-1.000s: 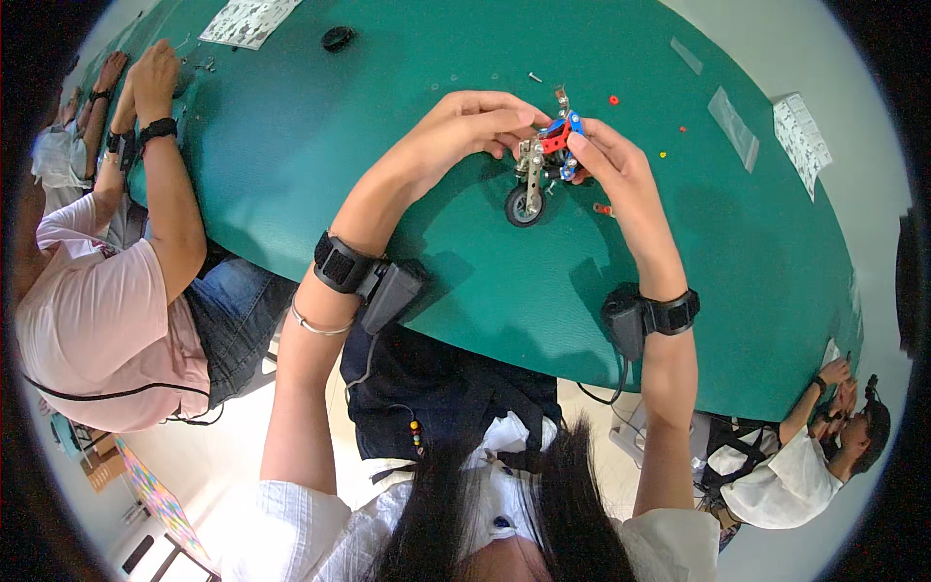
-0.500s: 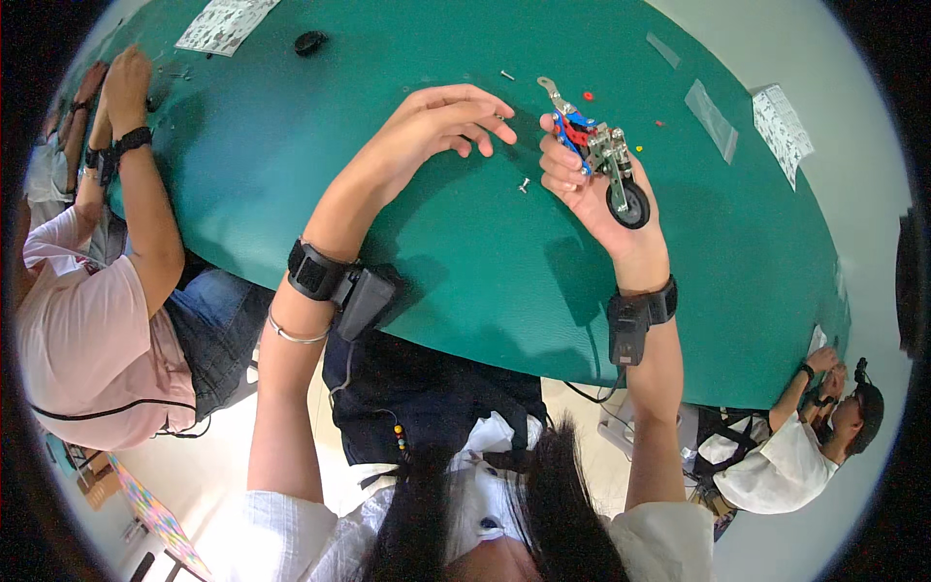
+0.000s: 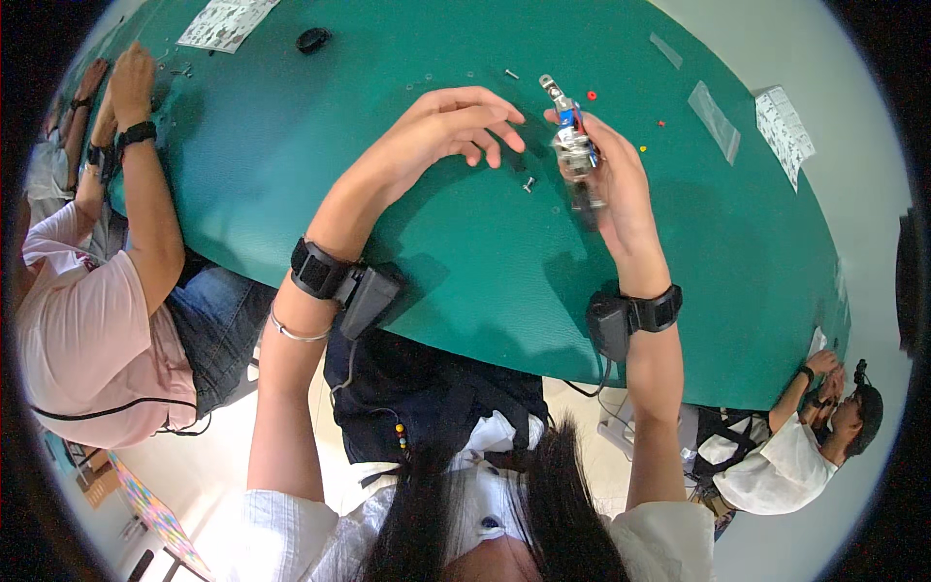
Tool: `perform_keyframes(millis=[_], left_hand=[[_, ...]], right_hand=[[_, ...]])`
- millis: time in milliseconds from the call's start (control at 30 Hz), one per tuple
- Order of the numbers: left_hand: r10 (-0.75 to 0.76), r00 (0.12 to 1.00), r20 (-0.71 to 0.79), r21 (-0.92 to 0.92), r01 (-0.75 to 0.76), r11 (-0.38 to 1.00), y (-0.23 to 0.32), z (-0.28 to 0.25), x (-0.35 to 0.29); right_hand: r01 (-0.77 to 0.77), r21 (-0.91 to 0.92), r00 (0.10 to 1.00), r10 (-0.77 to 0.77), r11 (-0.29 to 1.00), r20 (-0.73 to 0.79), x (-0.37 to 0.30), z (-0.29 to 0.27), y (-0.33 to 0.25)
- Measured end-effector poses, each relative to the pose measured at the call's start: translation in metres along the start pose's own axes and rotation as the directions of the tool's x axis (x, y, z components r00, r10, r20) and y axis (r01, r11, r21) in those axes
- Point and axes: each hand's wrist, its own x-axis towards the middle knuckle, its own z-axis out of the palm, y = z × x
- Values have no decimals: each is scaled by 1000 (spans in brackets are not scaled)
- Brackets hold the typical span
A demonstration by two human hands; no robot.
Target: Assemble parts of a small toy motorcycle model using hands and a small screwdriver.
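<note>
A small toy motorcycle (image 3: 574, 145) of metal strips with blue and red parts is in my right hand (image 3: 624, 179), turned edge-on. Its lower end, where the black wheel sits, is smeared by motion. My left hand (image 3: 451, 126) hovers to its left, fingers curved and apart, holding nothing. Between the hands a small silver screw (image 3: 529, 183) lies on the green table (image 3: 465, 262). Another screw (image 3: 511, 74) rests farther back. To the right of the motorcycle are a red ring (image 3: 592, 95), a red bit (image 3: 661, 123) and a yellow bit (image 3: 643, 148).
A black wheel-like ring (image 3: 312, 40) and a printed sheet (image 3: 225, 21) lie at the far left. Toward the right edge are a clear plastic bag (image 3: 715, 122) and another printed sheet (image 3: 784, 134). People sit on both sides, one with a pink shirt (image 3: 92, 330).
My right hand has rotated, turning the motorcycle from its side view to edge-on. My left hand has shifted slightly to the right.
</note>
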Motion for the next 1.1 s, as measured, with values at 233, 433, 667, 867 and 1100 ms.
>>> perform_keyframes(millis=[233, 433, 667, 867, 1100], left_hand=[[-66, 997, 43, -12, 67, 998, 7, 12, -4], [36, 998, 60, 160, -46, 986, -3, 9, -1], [14, 993, -114, 237, 13, 971, -2, -8, -1], [165, 740, -652, 120, -114, 986, -5, -14, 2], [251, 619, -745, 176, -181, 968, -5, -13, 1]], right_hand=[[169, -488, 965, -245, 856, -96, 0, 9, 8], [173, -438, 973, -222, 882, -63, 0, 9, 10], [332, -714, 874, -486, 616, -13, 6, -3, 7], [318, -907, 870, -465, 275, 164, 9, -20, 5], [227, -974, 796, -572, -22, 199, 11, -26, 1]])
